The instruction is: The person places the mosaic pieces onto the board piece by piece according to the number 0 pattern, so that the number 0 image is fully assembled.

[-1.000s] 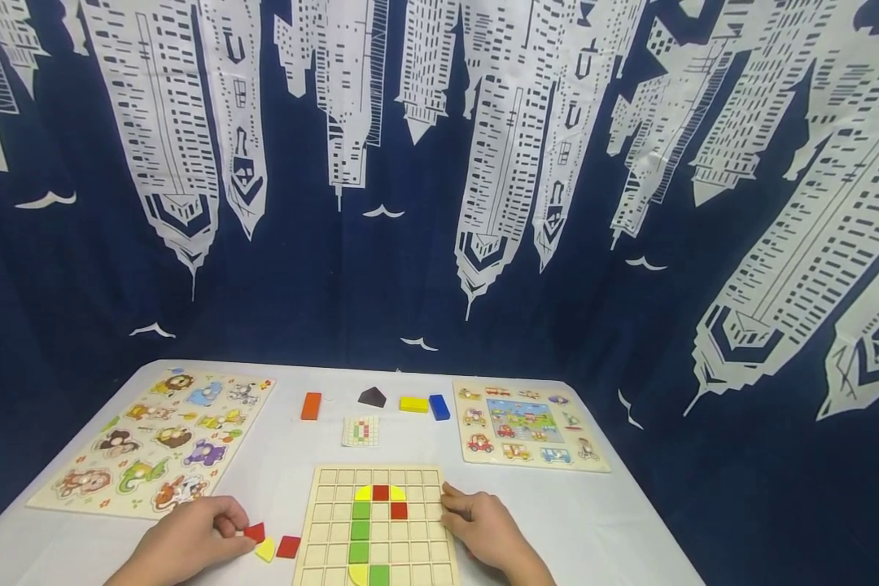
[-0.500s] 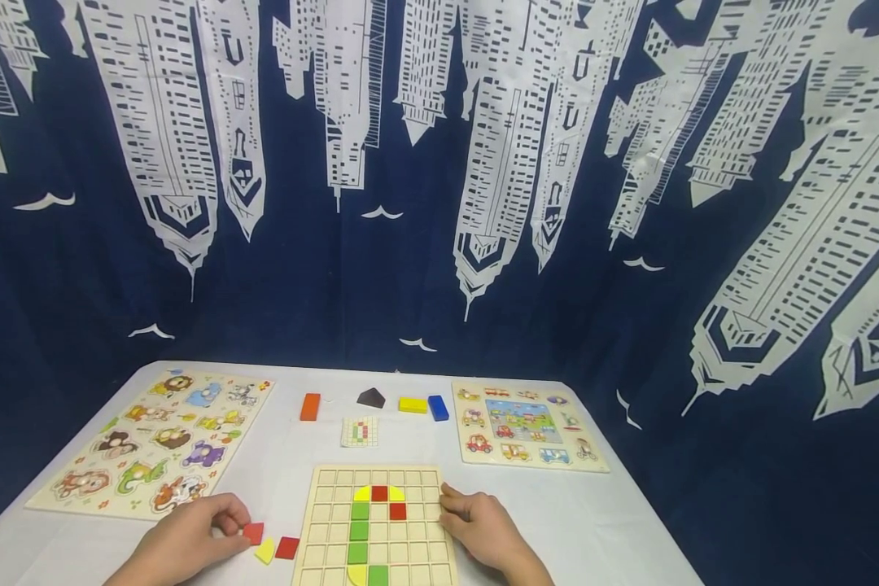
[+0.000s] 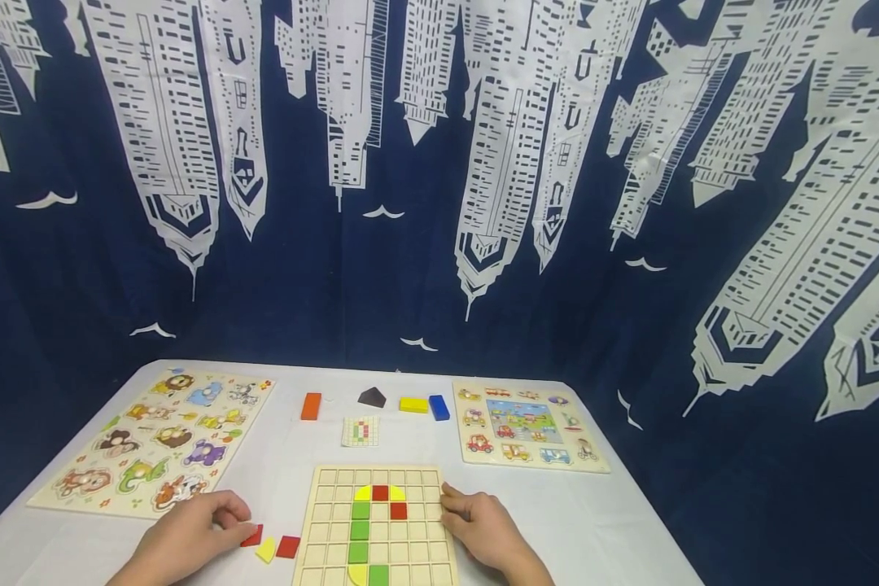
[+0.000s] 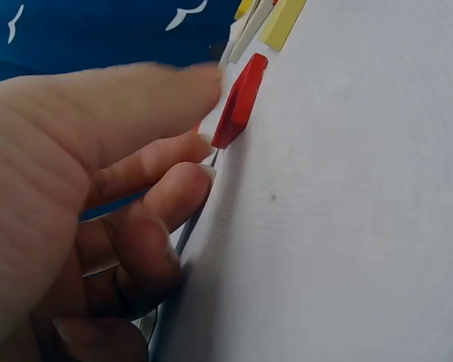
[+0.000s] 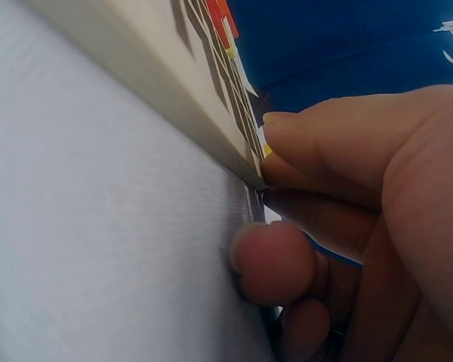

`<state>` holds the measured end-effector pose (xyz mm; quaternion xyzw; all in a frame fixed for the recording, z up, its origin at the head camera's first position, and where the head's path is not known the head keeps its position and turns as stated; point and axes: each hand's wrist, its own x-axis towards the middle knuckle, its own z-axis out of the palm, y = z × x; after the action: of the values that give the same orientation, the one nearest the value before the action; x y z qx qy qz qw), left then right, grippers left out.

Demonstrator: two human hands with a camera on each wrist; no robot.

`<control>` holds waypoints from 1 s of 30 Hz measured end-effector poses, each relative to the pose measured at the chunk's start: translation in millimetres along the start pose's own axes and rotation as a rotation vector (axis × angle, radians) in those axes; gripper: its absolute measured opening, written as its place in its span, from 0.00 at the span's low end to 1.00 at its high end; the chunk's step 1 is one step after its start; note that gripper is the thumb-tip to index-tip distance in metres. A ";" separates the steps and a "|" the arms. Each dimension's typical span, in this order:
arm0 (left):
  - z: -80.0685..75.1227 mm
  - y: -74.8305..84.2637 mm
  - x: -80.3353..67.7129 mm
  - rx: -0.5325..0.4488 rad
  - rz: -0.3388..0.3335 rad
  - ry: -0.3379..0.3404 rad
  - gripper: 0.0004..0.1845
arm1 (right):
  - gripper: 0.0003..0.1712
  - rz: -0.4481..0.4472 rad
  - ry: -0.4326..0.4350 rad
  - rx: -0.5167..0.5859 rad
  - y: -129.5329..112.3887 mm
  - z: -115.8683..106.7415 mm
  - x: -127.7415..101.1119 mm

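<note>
My left hand (image 3: 186,533) pinches a red square tile (image 4: 243,99) between thumb and fingers, left of the board. In the left wrist view the tile stands tilted on edge close over the white cloth. Beside it lie a yellow quarter-round tile (image 3: 266,550) and another red square tile (image 3: 288,547). A wooden grid board (image 3: 326,532) bears green (image 3: 360,531), red (image 3: 399,511) and yellow (image 3: 363,493) tiles in a hook-shaped line. My right hand (image 3: 487,531) grips the board's right edge, thumb on top and fingers at its side.
Behind the board lies a small pattern card (image 3: 360,432). Farther back are an orange block (image 3: 311,406), a dark pentagon (image 3: 372,396), a yellow block (image 3: 413,404) and a blue block (image 3: 439,408). An animal puzzle (image 3: 146,472) lies left, a vehicle puzzle (image 3: 535,452) right.
The red tile in my left hand has turned in the fingers and shifted slightly left, away from the yellow quarter-round tile. My right hand stays on the board's edge.
</note>
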<state>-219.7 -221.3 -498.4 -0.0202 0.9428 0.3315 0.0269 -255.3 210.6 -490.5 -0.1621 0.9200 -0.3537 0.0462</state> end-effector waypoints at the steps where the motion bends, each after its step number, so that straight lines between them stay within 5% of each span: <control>1: 0.0 0.3 -0.5 -0.002 -0.003 -0.006 0.15 | 0.21 -0.001 -0.002 0.002 -0.3 -0.2 -0.1; 30: -0.7 3.8 -3.2 -0.024 0.029 0.031 0.09 | 0.23 0.027 -0.018 0.097 -0.7 2.7 1.3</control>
<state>-216.7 -218.7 -495.2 -0.0118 0.9393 0.3427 0.0073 -255.8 208.0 -492.0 -0.1504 0.9034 -0.3961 0.0669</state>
